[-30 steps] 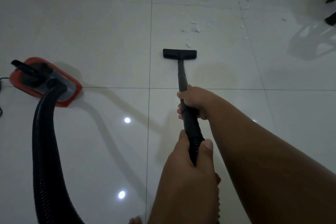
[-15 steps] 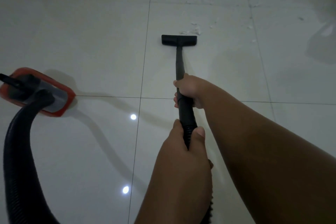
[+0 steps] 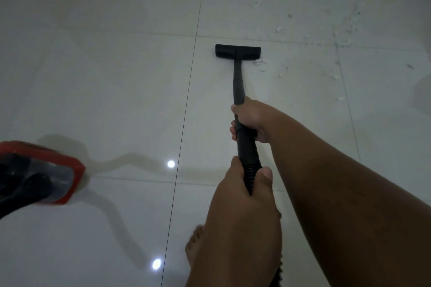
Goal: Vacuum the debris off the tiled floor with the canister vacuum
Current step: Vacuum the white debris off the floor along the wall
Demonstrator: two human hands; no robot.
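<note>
A black vacuum wand [image 3: 238,81] runs from my hands up to its flat floor nozzle [image 3: 238,51], which rests on the glossy white tiled floor [image 3: 116,77]. My right hand [image 3: 253,120] grips the wand's middle. My left hand [image 3: 242,196] grips lower down, where the ribbed hose begins. White debris [image 3: 262,63] lies just right of the nozzle, and more flecks [image 3: 349,28] scatter toward the upper right. The red canister vacuum [image 3: 44,175] sits at the left edge, its black hose [image 3: 16,196] leaving the frame.
A bare foot [image 3: 196,242] stands on the tile below my left hand. Ceiling lights reflect as bright spots [image 3: 171,164] on the floor. A dark grout line [image 3: 184,112] runs vertically left of the nozzle. A wall edge crosses the top right.
The nozzle has pushed forward over the nearest clump of debris, which now lies at its right end. The canister has slid further toward the left edge and a foot has come into view.
</note>
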